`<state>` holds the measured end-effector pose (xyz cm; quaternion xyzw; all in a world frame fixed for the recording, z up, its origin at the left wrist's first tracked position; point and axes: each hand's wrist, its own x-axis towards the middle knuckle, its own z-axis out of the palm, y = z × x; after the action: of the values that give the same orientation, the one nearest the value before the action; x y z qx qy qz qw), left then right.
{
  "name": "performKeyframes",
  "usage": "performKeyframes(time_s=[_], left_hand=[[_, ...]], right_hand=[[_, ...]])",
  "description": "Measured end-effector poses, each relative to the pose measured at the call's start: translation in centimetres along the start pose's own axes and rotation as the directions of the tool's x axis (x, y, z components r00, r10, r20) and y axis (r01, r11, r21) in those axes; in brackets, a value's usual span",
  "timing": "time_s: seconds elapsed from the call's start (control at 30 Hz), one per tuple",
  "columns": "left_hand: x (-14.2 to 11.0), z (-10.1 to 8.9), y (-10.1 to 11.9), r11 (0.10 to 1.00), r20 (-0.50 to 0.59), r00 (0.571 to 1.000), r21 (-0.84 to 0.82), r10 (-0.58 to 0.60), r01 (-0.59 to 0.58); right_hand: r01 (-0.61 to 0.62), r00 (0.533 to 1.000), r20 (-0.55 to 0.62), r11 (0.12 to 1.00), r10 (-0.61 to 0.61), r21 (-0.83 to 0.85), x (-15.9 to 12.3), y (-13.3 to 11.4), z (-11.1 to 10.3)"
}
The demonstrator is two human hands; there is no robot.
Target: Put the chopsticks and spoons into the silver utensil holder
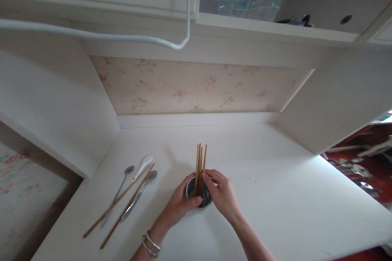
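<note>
Thin brown chopsticks (199, 167) stand in a round cup (207, 201), dark inside. Nearby, two loose chopsticks (113, 228) lie slanted on the white counter (275, 195) with shiny metal spoons (151, 175) and a white spoon (143, 166).

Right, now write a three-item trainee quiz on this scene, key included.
1. True or false: the left hand holds the round, dark-insided cup while the right hand pinches a slim brown wooden chopstick.

2. Multiple choice: which pattern is on the pale wall panel behind the white tabletop?
A) Stripes
B) Flowers
C) Checks

3. Fill in the number: ____ loose wooden chopsticks lie among the spoons left of the cup.

Key: 1. True; 2. B; 3. Two
</note>
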<state>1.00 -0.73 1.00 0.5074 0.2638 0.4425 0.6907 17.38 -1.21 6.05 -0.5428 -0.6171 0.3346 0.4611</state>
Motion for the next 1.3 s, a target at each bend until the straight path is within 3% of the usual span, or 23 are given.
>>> performKeyframes(time_s=[0.2, 0.53, 0.63, 0.73, 0.77, 0.83, 0.97, 1.03, 1.13, 1.23, 1.3], left_hand=[[-0.1, 0.5, 0.6, 1.000, 0.010, 1.000, -0.019, 0.020, -0.020], [-1.2, 0.8, 0.8, 0.980, -0.115, 0.990, 0.189, 0.080, -0.057], [-2.4, 0.3, 1.5, 0.967, -0.190, 0.975, 0.247, 0.118, -0.069], [-4.4, -1.7, 2.9, 0.919, -0.342, 0.930, 0.393, 0.134, 0.012], [-5.2, -2.7, 3.5, 0.863, -0.405, 0.902, 0.498, 0.147, 0.084], [-7.2, -5.2, 4.6, 0.665, -0.512, 0.832, 0.700, 0.214, 0.260], [-11.7, -10.6, 5.8, 0.288, -0.549, 0.757, 0.834, 0.355, 0.470], [-13.6, -12.6, 5.9, 0.090, -0.511, 0.766, 0.849, 0.390, 0.521], [-14.9, -14.1, 5.8, -0.131, -0.473, 0.810, 0.831, 0.347, 0.541], [-14.1, -14.1, 5.8, -0.274, -0.457, 0.843, 0.804, 0.285, 0.528], [-12.8, -13.7, 6.0, -0.320, -0.446, 0.859, 0.799, 0.251, 0.509]], right_hand=[[-0.057, 0.998, 0.018, 0.997, 0.056, 0.059, -0.2, 0.6, 0.3], [-0.141, 0.965, 0.256, 0.935, 0.057, 0.325, -4.1, 5.1, 0.4], [-0.131, 0.966, 0.255, 0.927, 0.040, 0.352, -4.5, 5.5, 0.9], [-0.113, 0.966, 0.257, 0.932, 0.022, 0.344, -4.7, 6.1, 1.5], [-0.106, 0.966, 0.257, 0.937, 0.017, 0.334, -4.7, 6.4, 1.6], [-0.087, 0.968, 0.249, 0.952, 0.012, 0.294, -4.8, 7.0, 1.8], [-0.060, 0.972, 0.235, 0.977, 0.010, 0.204, -4.9, 7.9, 2.0], [-0.053, 0.973, 0.231, 0.982, 0.010, 0.180, -4.9, 8.0, 2.0], [-0.052, 0.974, 0.225, 0.988, 0.018, 0.146, -4.9, 7.9, 1.9], [-0.058, 0.972, 0.233, 0.988, 0.024, 0.141, -4.9, 7.7, 1.8], [-0.060, 0.973, 0.232, 0.986, 0.023, 0.155, -4.9, 7.6, 1.9]])
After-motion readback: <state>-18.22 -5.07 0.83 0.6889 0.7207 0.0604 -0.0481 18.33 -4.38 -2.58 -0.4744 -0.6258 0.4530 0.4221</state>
